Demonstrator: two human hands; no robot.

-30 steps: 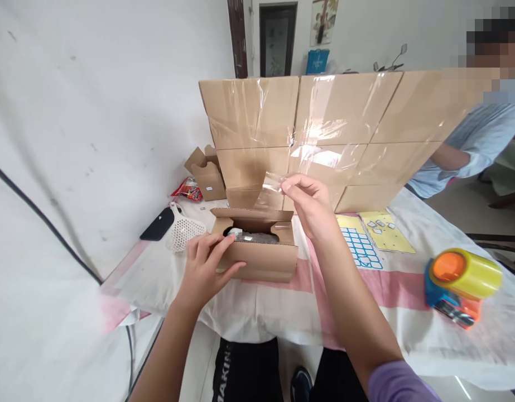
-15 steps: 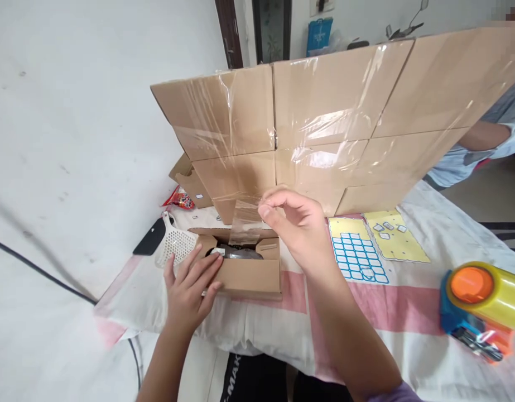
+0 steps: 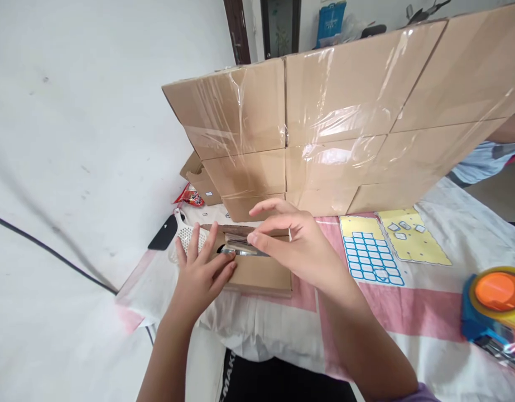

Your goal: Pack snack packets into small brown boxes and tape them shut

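Two bare hands work at an open cardboard box [image 3: 257,273] on a cloth-covered table [image 3: 386,346].

The left hand [image 3: 201,276] rests on the box's front left edge, fingers spread apart; above the opening, the right hand [image 3: 297,240] has thumb and forefinger pinched on clear tape [image 3: 239,244]. The box's contents are hard to make out. A white scoop [image 3: 192,237] lies just beside it. Farther back, near a tall cardboard panel [image 3: 336,128], sit a red packet [image 3: 191,196] and a carton [image 3: 203,187] with an unreadable white label. Print on a blue bag [image 3: 331,21] is too small to read; black trousers [image 3: 282,382] show the letters "MAK."
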